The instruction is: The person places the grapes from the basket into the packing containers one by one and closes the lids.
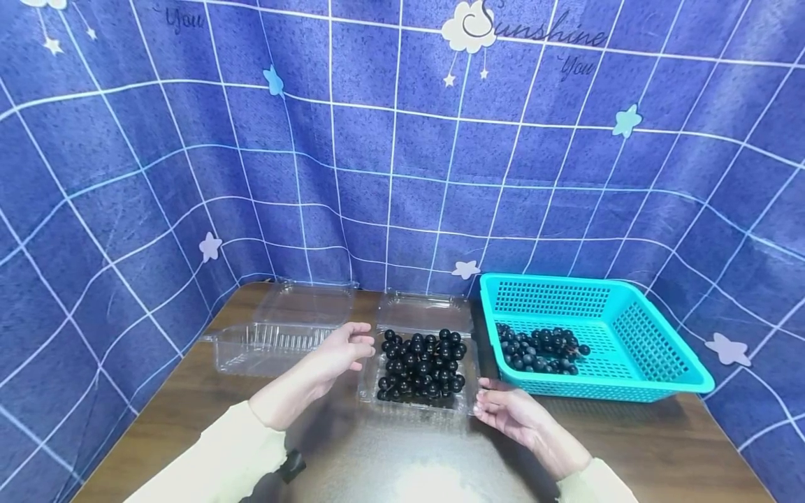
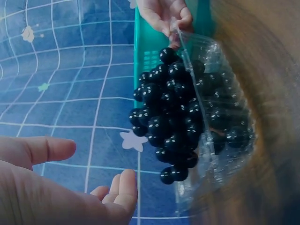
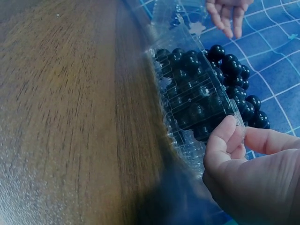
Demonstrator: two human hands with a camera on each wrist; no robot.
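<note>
A clear plastic clamshell box (image 1: 372, 391) holds a heaped bunch of black grapes (image 1: 421, 367), some standing above its rim in the left wrist view. Its lid (image 1: 424, 312) lies folded back toward the curtain. My right hand (image 1: 512, 412) is at the box's front right corner; in the right wrist view its thumb and fingers (image 3: 222, 136) pinch the rim. My left hand (image 1: 342, 353) hovers beside the box's left edge, fingers loosely spread and thumb apart, with nothing in it. In the left wrist view a gap shows between that hand (image 2: 93, 192) and the grapes.
A second clear clamshell box (image 1: 251, 353) stands with its lid up at the left, behind my left forearm. On the right, a turquoise plastic basket (image 1: 654, 349) has more dark grapes (image 1: 541, 349) in its left part. A blue patterned curtain (image 1: 377, 175) hangs behind the wooden table (image 1: 352, 454).
</note>
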